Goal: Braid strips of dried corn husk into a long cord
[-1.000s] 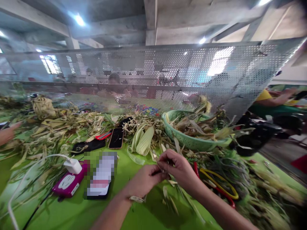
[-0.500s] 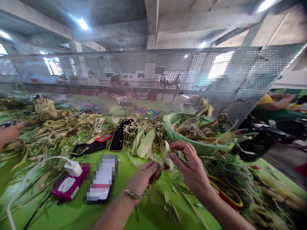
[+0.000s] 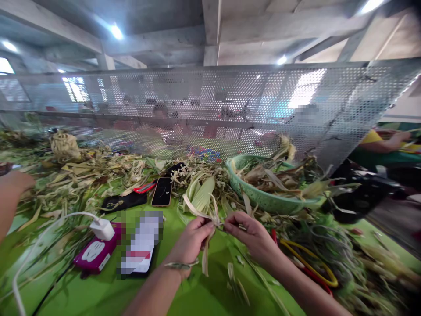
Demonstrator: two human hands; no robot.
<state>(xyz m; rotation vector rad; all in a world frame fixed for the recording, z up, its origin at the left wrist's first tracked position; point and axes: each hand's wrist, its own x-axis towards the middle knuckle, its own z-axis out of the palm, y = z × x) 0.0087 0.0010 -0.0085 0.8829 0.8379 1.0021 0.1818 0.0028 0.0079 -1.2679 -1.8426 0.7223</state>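
Observation:
Between my hands is a small knotted bunch of dried corn husk strips [image 3: 214,217], above the green tabletop. My left hand [image 3: 194,239] is closed on the bunch, and a loose strip hangs down below the fingers. My right hand [image 3: 248,230] pinches at the bunch's right side; the thin piece in its fingertips is a husk strip as far as I can see. Just beyond my hands lies a wide pale-green corn husk [image 3: 201,195]. A green plastic basket [image 3: 263,199] holding husks stands past my right hand.
A purple power strip [image 3: 95,256] with a white plug, a phone with a lit screen [image 3: 140,245] and a dark phone [image 3: 162,192] lie left. Yellow-handled pliers or scissors [image 3: 312,261] lie right. A perforated metal screen [image 3: 184,101] rises behind. Another person's arm [image 3: 13,193] reaches in at left.
My right hand has come down from a raised husk strip to the side of the bunch. My left hand keeps its grip. The other person's arm at left has moved further in.

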